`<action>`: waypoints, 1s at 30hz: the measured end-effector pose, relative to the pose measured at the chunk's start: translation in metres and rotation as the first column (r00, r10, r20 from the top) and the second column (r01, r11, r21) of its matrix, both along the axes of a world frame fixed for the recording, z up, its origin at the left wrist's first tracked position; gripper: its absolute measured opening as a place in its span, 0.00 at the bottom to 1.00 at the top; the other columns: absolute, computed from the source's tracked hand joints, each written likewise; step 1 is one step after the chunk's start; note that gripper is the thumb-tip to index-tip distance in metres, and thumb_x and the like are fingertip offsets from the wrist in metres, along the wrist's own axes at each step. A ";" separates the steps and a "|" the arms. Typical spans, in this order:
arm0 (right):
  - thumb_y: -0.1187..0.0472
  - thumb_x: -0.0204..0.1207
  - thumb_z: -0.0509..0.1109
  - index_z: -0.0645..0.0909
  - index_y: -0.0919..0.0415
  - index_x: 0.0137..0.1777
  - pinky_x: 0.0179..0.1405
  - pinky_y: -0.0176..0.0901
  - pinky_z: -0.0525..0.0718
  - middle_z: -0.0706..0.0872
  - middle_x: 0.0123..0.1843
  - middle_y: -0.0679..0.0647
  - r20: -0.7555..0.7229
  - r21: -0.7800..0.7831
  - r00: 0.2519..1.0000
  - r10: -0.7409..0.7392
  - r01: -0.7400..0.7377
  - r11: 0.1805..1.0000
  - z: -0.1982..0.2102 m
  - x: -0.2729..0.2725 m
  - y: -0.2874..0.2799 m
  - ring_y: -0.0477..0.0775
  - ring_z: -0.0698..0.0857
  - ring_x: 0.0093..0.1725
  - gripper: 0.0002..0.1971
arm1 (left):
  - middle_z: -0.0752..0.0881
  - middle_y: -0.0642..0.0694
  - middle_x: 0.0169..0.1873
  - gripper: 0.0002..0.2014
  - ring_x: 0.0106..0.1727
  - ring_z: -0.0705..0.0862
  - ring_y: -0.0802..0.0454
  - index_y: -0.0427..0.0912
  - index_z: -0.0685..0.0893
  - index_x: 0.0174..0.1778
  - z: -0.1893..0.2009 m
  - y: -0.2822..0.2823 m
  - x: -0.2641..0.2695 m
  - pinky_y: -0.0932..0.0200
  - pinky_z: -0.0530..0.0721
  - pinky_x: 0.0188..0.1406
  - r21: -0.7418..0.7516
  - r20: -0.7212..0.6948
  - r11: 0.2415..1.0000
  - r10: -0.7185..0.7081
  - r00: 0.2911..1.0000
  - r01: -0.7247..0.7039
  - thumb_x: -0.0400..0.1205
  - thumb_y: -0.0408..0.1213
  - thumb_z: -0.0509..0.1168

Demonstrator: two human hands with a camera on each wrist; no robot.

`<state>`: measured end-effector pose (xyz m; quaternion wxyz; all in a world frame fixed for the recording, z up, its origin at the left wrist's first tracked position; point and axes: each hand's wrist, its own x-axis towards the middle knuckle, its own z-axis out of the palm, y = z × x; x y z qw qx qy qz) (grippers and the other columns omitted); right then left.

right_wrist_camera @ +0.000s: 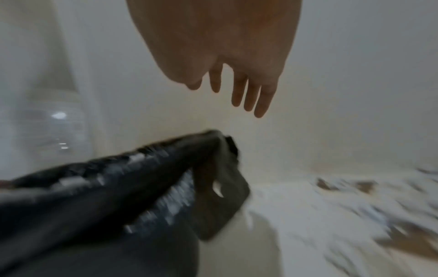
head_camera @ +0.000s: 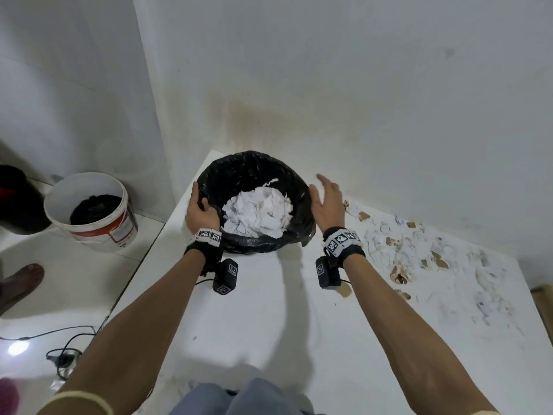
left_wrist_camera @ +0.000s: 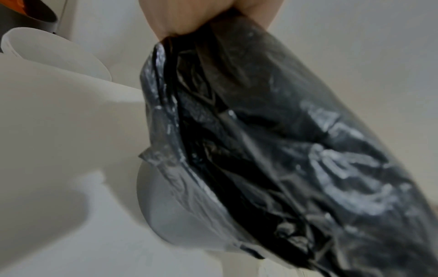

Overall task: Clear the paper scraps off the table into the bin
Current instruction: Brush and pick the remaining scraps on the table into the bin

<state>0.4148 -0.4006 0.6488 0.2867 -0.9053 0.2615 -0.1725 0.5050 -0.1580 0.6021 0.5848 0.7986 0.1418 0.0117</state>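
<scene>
A bin (head_camera: 254, 175) lined with a black bag stands on the white table (head_camera: 269, 310) at its far left corner, holding a heap of white paper scraps (head_camera: 258, 212). My left hand (head_camera: 200, 209) grips the bin's left rim over the bag (left_wrist_camera: 272, 140); the grey bin wall (left_wrist_camera: 166, 206) shows below it. Just beside the bin's right rim, my right hand (head_camera: 326, 199) is in the air with its fingers (right_wrist_camera: 249, 93) straight and holding nothing. White and brown paper scraps (head_camera: 419, 253) lie scattered over the right side of the table.
On the floor to the left stands a white bucket (head_camera: 89, 211) with a dark bag in it. Cables (head_camera: 62, 351) lie on the floor. A wall (head_camera: 359, 85) runs close behind the table. Someone's foot (head_camera: 21, 283) is at the far left.
</scene>
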 end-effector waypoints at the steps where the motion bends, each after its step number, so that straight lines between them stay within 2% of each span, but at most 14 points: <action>1: 0.46 0.84 0.55 0.68 0.51 0.77 0.69 0.53 0.71 0.73 0.73 0.59 0.008 0.025 0.997 -0.079 0.079 0.997 -0.013 -0.013 -0.007 0.60 0.71 0.73 0.23 | 0.88 0.35 0.51 0.24 0.40 0.80 0.42 0.54 0.70 0.77 0.002 0.004 0.002 0.58 0.78 0.48 0.006 0.005 1.000 0.005 1.000 -0.005 0.85 0.30 0.54; 3: 0.47 0.83 0.58 0.65 0.53 0.78 0.69 0.56 0.71 0.71 0.75 0.61 -0.098 0.074 0.980 -0.171 0.178 0.981 -0.049 -0.042 -0.019 0.64 0.70 0.74 0.25 | 0.86 0.39 0.59 0.24 0.41 0.80 0.43 0.53 0.69 0.78 0.005 0.012 0.004 0.55 0.79 0.51 0.025 0.006 1.000 -0.013 1.000 0.013 0.85 0.31 0.54; 5: 0.44 0.80 0.64 0.60 0.51 0.81 0.70 0.62 0.71 0.66 0.79 0.64 -0.314 0.108 0.936 -0.158 0.200 0.974 -0.088 -0.070 -0.021 0.67 0.69 0.75 0.32 | 0.81 0.44 0.68 0.23 0.49 0.80 0.46 0.50 0.68 0.78 0.008 0.018 0.005 0.58 0.75 0.57 0.067 0.011 0.997 -0.038 0.999 0.038 0.86 0.32 0.53; 7: 0.39 0.74 0.69 0.53 0.44 0.83 0.74 0.70 0.66 0.58 0.83 0.62 -0.517 0.134 0.849 -0.104 0.200 0.971 -0.119 -0.096 -0.014 0.70 0.61 0.80 0.41 | 0.76 0.48 0.73 0.23 0.67 0.78 0.47 0.49 0.67 0.79 0.006 0.022 0.008 0.64 0.71 0.64 0.093 0.002 0.994 -0.050 0.999 0.049 0.87 0.33 0.53; 10: 0.30 0.67 0.70 0.43 0.36 0.83 0.74 0.77 0.56 0.44 0.86 0.55 -0.695 0.182 0.718 -0.038 0.227 0.957 -0.157 -0.124 0.007 0.73 0.48 0.83 0.51 | 0.71 0.48 0.77 0.24 0.76 0.71 0.50 0.47 0.66 0.79 0.003 0.024 0.009 0.65 0.66 0.72 0.084 -0.009 0.994 -0.073 0.997 0.074 0.86 0.32 0.52; 12: 0.27 0.64 0.68 0.42 0.35 0.82 0.75 0.77 0.53 0.41 0.86 0.55 -0.726 0.201 0.688 0.016 0.189 0.961 -0.173 -0.133 0.023 0.74 0.44 0.82 0.52 | 0.70 0.47 0.77 0.24 0.73 0.73 0.60 0.45 0.65 0.80 0.003 0.024 0.009 0.70 0.65 0.70 0.089 0.008 0.993 -0.076 0.997 0.075 0.86 0.31 0.51; 14: 0.20 0.62 0.59 0.49 0.37 0.82 0.77 0.73 0.54 0.46 0.86 0.57 -0.697 0.188 0.714 0.068 0.090 0.978 -0.185 -0.135 0.038 0.73 0.46 0.82 0.50 | 0.72 0.47 0.75 0.23 0.56 0.75 0.84 0.46 0.65 0.80 0.000 0.023 0.010 0.84 0.63 0.54 0.091 0.010 0.994 -0.066 0.998 0.064 0.87 0.31 0.51; 15: 0.16 0.59 0.50 0.55 0.40 0.82 0.78 0.70 0.56 0.51 0.85 0.59 -0.657 0.170 0.749 0.088 0.033 0.985 -0.191 -0.135 0.044 0.71 0.49 0.82 0.51 | 0.73 0.47 0.74 0.23 0.55 0.76 0.83 0.47 0.65 0.79 0.000 0.022 0.010 0.87 0.62 0.51 0.098 0.004 0.994 -0.057 0.998 0.057 0.87 0.32 0.51; 17: 0.13 0.58 0.43 0.66 0.45 0.79 0.75 0.63 0.65 0.62 0.82 0.61 -0.566 0.168 0.811 0.148 -0.062 0.984 -0.198 -0.136 0.057 0.68 0.58 0.80 0.54 | 0.72 0.46 0.76 0.23 0.69 0.76 0.60 0.49 0.65 0.79 0.001 0.021 0.009 0.83 0.61 0.54 0.122 0.002 0.991 -0.047 0.999 0.046 0.87 0.33 0.52; 18: 0.17 0.63 0.49 0.71 0.48 0.77 0.71 0.60 0.71 0.65 0.81 0.60 -0.538 0.163 0.827 0.161 -0.085 0.983 -0.195 -0.137 0.065 0.66 0.60 0.78 0.49 | 0.72 0.46 0.75 0.23 0.71 0.74 0.51 0.49 0.66 0.79 0.001 0.021 0.008 0.82 0.60 0.54 0.131 0.005 0.991 -0.042 0.999 0.041 0.87 0.33 0.52; 20: 0.37 0.74 0.67 0.78 0.51 0.71 0.60 0.54 0.81 0.70 0.78 0.56 -0.498 0.164 0.853 0.158 -0.086 0.983 -0.193 -0.144 0.079 0.61 0.64 0.75 0.29 | 0.73 0.46 0.75 0.23 0.72 0.73 0.48 0.49 0.66 0.79 -0.002 0.020 0.008 0.86 0.56 0.50 0.142 0.008 0.989 -0.036 0.999 0.035 0.87 0.33 0.52; 23: 0.65 0.76 0.68 0.87 0.58 0.56 0.56 0.53 0.84 0.79 0.67 0.54 -0.361 0.203 0.926 0.113 -0.041 0.978 -0.194 -0.157 0.090 0.57 0.77 0.66 0.12 | 0.73 0.47 0.75 0.23 0.71 0.74 0.50 0.50 0.65 0.79 -0.002 0.020 0.008 0.96 0.54 0.42 0.136 0.004 0.990 -0.037 0.999 0.036 0.87 0.33 0.52; 28: 0.72 0.76 0.61 0.87 0.66 0.53 0.60 0.33 0.77 0.84 0.60 0.57 -0.408 0.121 0.903 0.137 -0.095 0.988 -0.176 -0.161 0.067 0.57 0.83 0.61 0.13 | 0.72 0.48 0.76 0.23 0.74 0.72 0.52 0.48 0.66 0.79 -0.007 0.021 0.011 0.90 0.54 0.49 0.137 0.029 0.990 -0.043 0.999 0.039 0.87 0.32 0.52; 30: 0.71 0.76 0.60 0.87 0.66 0.49 0.54 0.43 0.80 0.85 0.58 0.60 -0.449 0.069 0.891 0.065 -0.038 0.997 -0.167 -0.158 0.048 0.61 0.84 0.58 0.13 | 0.72 0.48 0.76 0.23 0.74 0.71 0.52 0.48 0.67 0.79 -0.009 0.021 0.011 0.88 0.56 0.52 0.119 0.035 0.993 -0.030 0.999 0.026 0.86 0.32 0.53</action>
